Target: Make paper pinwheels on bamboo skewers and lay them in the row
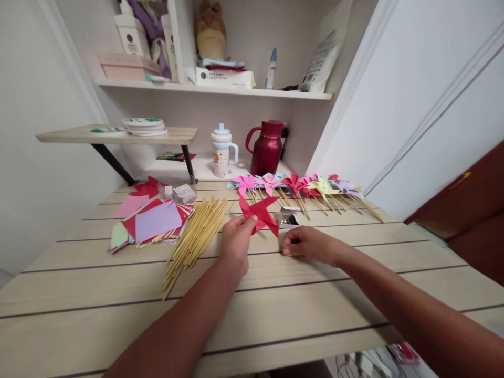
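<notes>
My left hand [237,239] is closed on a red paper pinwheel [260,214], thumb on its middle, held just above the table. To its right, my right hand [305,245] hovers low over the wood with fingers curled together; whatever the fingertips may pinch is too small to make out. Just behind that hand stands a small open white box [289,216] with dark bits inside. A loose bundle of thin wooden sticks [197,231] lies left of my left hand. Finished pinwheels on sticks [293,184] lie in a row along the back.
Coloured paper squares [158,221] are piled at the left, near small clear packets [184,193]. A spotted cup [221,155] and a red thermos jug [268,148] stand at the back. A small raised wooden shelf [79,135] overhangs the table's back left.
</notes>
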The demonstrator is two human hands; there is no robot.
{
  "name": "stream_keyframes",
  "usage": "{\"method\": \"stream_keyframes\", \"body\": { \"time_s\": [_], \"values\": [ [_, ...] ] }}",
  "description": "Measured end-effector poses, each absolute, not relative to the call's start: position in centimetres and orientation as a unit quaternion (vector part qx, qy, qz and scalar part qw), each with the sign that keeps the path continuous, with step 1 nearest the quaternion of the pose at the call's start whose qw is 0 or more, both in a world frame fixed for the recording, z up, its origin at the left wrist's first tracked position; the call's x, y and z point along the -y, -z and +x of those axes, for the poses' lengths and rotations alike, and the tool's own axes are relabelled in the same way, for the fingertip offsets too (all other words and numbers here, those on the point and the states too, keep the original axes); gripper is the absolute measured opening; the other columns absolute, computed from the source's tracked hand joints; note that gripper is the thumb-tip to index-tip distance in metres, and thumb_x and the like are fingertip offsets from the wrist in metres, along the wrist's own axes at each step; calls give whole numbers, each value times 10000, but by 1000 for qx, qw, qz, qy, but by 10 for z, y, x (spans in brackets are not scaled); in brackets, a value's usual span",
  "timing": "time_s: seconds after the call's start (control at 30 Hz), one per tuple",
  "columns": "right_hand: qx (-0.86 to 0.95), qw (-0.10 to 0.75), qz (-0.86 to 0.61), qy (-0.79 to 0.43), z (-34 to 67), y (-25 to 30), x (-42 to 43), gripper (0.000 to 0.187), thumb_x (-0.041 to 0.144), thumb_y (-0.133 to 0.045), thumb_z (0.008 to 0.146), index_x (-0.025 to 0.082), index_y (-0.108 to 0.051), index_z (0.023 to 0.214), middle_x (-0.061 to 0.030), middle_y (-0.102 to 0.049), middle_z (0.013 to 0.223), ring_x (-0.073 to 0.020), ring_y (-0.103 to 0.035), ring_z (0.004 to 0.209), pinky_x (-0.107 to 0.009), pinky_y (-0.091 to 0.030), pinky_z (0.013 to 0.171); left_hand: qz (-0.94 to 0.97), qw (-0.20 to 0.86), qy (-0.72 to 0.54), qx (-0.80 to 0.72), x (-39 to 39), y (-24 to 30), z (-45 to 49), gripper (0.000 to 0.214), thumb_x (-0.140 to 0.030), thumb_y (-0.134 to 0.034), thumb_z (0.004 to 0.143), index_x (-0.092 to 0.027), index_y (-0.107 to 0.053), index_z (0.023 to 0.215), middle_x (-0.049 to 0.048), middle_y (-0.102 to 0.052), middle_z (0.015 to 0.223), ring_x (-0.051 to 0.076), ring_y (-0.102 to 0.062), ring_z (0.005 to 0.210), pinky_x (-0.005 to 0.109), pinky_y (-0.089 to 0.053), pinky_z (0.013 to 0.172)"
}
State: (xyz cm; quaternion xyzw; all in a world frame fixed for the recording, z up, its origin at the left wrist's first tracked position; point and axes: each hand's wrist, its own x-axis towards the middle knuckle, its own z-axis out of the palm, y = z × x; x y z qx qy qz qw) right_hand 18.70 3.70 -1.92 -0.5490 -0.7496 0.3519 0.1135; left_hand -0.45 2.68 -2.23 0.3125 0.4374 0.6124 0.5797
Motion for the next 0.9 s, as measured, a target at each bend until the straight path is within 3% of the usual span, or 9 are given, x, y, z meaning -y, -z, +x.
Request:
{"method": "stream_keyframes", "body": {
  "time_s": [0.13, 0.23, 0.43, 0.7, 0.9],
  "values": [
    [750, 6, -557, -355, 180, -3, -37, 71, 172, -701, 607, 211, -663, 561, 13, -612, 494, -157, -537, 476, -285, -357, 516, 319, 578, -610, -437, -28, 23, -5, 154, -269, -738, 628, -134, -699, 692, 18, -685, 662, 135, -576, 631, 267, -426, 673],
    [754, -7, -564, -336, 167, -11, -36, 132, 128, -693, 583, 221, -624, 518, 20, -581, 450, -150, -510, 472, -286, -322, 526, 322, 576, -611, -437, -29, 25, -5, 158, -270, -744, 627, -138, -704, 704, 16, -691, 672, 136, -574, 637, 273, -428, 685],
    [738, 41, -554, -383, 165, -1, -35, 141, 183, -721, 625, 219, -585, 623, 21, -606, 569, -147, -555, 506, -274, -380, 510, 322, 573, -616, -436, -33, 28, -7, 172, -277, -745, 623, -135, -704, 710, 24, -690, 677, 146, -588, 650, 290, -441, 704],
    [706, 140, -512, -468, 183, 22, -39, 291, 462, -667, 783, 192, -600, 697, 4, -580, 631, -113, -514, 517, -251, -425, 503, 314, 574, -613, -443, -37, 29, -10, 140, -253, -735, 613, -135, -702, 680, 33, -702, 677, 146, -605, 649, 287, -450, 705],
    [726, 215, -491, -431, 204, 31, -22, 209, 386, -668, 816, 182, -712, 812, -31, -636, 806, -145, -565, 675, -281, -442, 635, 317, 575, -612, -440, -35, 27, -9, 114, -223, -749, 596, -135, -718, 662, 38, -713, 691, 146, -611, 660, 277, -452, 710]
  ]
}}
